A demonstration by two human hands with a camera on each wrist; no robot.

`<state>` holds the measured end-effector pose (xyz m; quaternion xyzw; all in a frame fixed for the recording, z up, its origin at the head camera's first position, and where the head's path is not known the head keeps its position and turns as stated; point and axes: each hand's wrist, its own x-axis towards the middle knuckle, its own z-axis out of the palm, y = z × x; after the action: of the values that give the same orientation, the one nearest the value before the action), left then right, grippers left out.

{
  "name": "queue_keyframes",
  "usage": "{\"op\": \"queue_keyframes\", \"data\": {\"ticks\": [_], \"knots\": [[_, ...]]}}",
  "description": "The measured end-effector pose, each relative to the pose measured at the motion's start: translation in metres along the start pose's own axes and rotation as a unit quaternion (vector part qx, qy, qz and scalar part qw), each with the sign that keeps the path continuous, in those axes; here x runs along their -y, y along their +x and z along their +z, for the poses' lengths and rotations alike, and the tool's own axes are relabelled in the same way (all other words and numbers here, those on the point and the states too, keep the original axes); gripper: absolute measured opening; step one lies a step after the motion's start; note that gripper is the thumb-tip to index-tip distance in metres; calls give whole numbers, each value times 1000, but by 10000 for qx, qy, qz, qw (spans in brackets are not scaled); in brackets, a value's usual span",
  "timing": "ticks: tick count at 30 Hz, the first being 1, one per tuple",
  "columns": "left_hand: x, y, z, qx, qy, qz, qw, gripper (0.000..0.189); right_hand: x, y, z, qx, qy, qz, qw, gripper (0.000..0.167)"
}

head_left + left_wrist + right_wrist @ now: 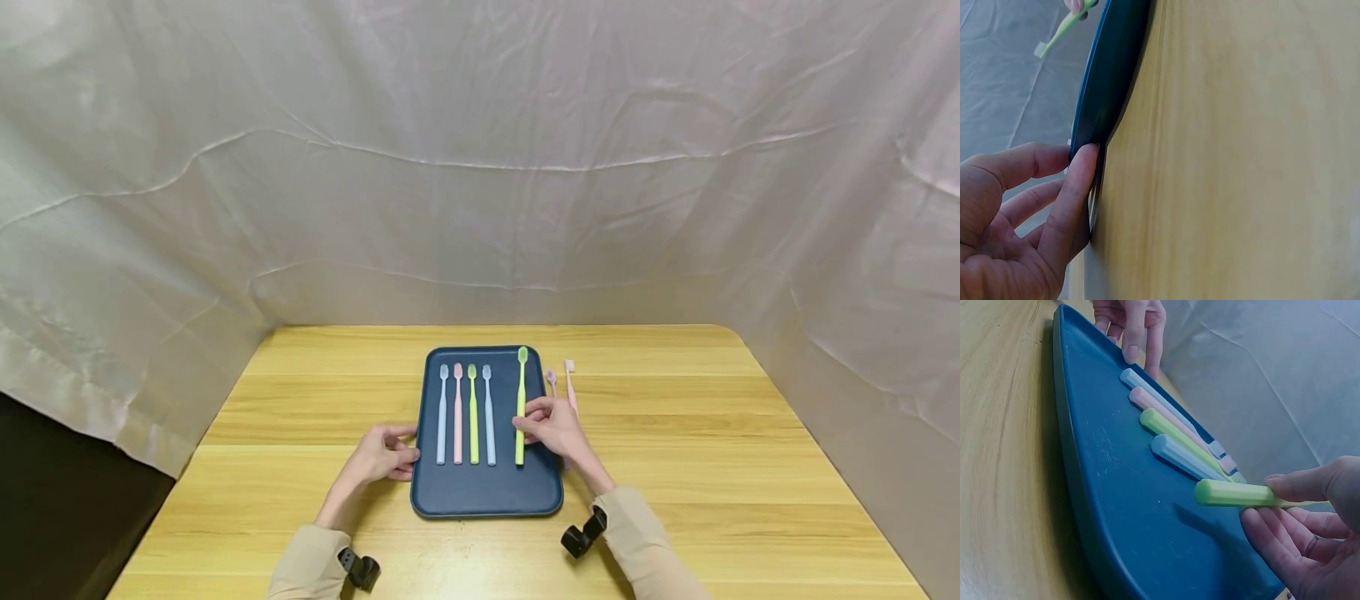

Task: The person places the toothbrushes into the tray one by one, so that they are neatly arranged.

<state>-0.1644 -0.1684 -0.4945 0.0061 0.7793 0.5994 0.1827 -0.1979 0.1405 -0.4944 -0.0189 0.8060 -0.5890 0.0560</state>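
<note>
My right hand (555, 427) pinches a yellow-green toothbrush (1229, 494) by its handle between thumb and fingers. This toothbrush is raised over the right part of the dark blue tray (487, 496), bristle head away from me, and casts a shadow on it. On the tray's left half lie several toothbrushes side by side: a light blue one (441, 425), a pink one (458, 425), a green one (473, 425) and a second light blue one (490, 425). At the left rim, my left hand (1029, 212) holds the tray's edge between its fingertips.
Right of the tray, a purple toothbrush (552, 378) and another pink toothbrush (571, 387) lie on the wooden table (712, 467), partly hidden by my right hand and arm. A pale grey curtain (480, 208) hangs behind and beside the table.
</note>
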Motion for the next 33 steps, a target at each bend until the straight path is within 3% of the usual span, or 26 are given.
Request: {"op": "queue_keyframes", "data": {"ticks": [9,20,33], "knots": [[1,-1,0,68,21,87,9999,57,-2,2,7,-101,-78,-50,9999,18],[1,0,-1,47,-14,44,10000,56,-4,2,12,-326,-684,-364,9965,17],[2,0,-1,39,-7,81,10000,56,-8,4,19,-198,-555,-455,9972,22]]}}
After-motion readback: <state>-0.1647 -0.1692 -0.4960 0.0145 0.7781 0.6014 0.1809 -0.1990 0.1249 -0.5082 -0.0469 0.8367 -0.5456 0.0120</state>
